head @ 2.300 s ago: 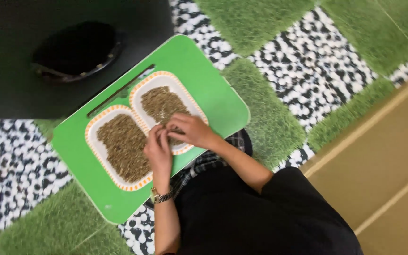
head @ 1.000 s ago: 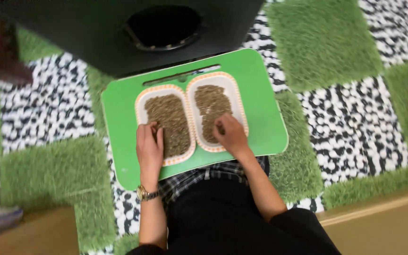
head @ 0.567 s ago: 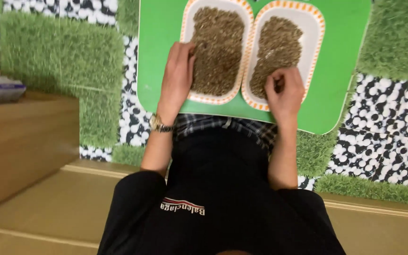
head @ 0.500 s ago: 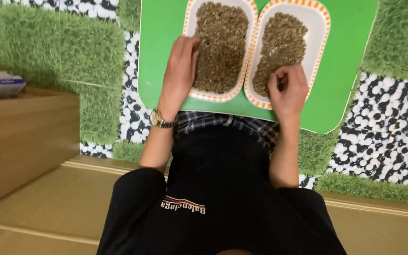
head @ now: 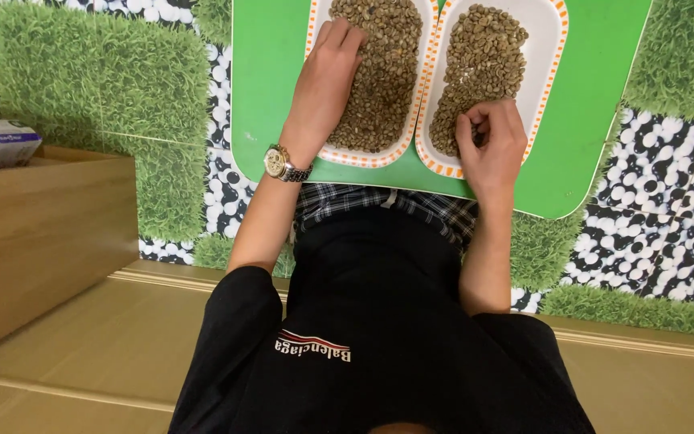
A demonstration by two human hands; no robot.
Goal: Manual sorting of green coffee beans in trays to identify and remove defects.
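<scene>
While my left hand [head: 327, 68] lies flat, fingers spread on the left tray's beans [head: 379, 72], my right hand [head: 487, 145] curls, its grip pinched narrow over the right tray's beans [head: 479, 60].

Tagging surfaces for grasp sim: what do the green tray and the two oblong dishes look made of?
Green tray: likely moulded plastic, with a smooth, even colour and rounded corners. Oblong dishes, left dish and right dish: glossy white with an orange-patterned rim, so melamine or glazed ceramic; I cannot tell which.
</scene>
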